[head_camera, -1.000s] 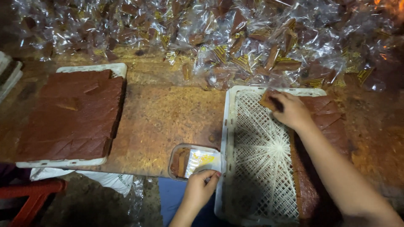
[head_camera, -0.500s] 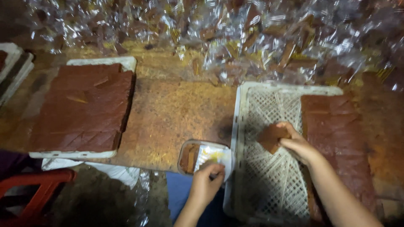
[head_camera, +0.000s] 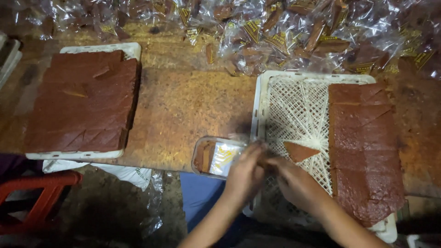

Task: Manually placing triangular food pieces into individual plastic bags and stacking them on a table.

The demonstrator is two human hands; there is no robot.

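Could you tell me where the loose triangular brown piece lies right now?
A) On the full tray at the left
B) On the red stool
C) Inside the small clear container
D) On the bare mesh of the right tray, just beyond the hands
D: the triangular piece lies on the white mesh of the right tray, just beyond the right hand.

Worn wooden table [head_camera: 183, 105] bearing trays [head_camera: 257, 105]

Both forearms enter from the bottom edge bare, with no sleeve or cuff showing anywhere along them. The left hand [head_camera: 244, 172] and right hand [head_camera: 296, 183] wear no gloves, and no ring, watch or band shows. The fingers [head_camera: 257, 151] are blurred. Below the fingers, blue cloth covers the person's lap.
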